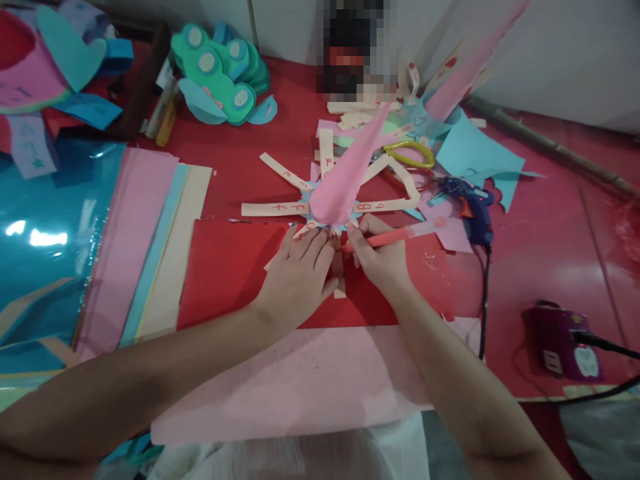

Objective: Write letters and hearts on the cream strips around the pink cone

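Observation:
A pink paper cone (340, 183) stands on a blue paper base, with several cream strips bearing red letters spread around it. My left hand (305, 263) lies spread over the lower strips, its fingertips by the cone's foot. In my right hand (377, 257) is a red pen (400, 233), pinched with its tip on or close to the strip (339, 283) that points toward me. Beneath both hands is a red sheet (225, 267). One strip on the right is bent into a loop.
Scissors (413, 152) and a blue glue gun (475, 213) lie right of the cone. A purple power box (565, 343) is at the right. Coloured sheets (135, 233) are stacked left; green paper shapes (220, 73) lie behind.

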`<state>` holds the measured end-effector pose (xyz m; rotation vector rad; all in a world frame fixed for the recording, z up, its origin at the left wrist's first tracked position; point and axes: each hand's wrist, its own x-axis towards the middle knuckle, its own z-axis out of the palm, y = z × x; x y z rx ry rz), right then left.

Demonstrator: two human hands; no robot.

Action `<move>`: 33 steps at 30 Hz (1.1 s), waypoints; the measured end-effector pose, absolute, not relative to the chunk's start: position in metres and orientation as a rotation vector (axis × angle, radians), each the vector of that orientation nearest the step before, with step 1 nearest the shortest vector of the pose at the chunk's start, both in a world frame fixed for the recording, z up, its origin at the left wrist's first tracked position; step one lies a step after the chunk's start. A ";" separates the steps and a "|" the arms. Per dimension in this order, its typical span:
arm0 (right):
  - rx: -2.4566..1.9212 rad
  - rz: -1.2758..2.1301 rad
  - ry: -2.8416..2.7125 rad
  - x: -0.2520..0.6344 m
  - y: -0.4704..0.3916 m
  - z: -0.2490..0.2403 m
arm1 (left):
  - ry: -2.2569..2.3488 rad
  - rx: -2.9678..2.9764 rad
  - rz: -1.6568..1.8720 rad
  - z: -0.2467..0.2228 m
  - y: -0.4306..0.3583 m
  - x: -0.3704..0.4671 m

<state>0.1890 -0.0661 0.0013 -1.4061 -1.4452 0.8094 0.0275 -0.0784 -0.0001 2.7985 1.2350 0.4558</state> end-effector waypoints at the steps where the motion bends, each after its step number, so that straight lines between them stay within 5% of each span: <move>1: -1.408 0.825 -1.449 0.189 -0.066 0.002 | 1.233 2.803 0.456 0.000 -0.078 0.027; 33: -1.396 0.814 -1.273 0.188 -0.068 0.002 | 1.201 2.756 0.386 0.002 -0.078 0.027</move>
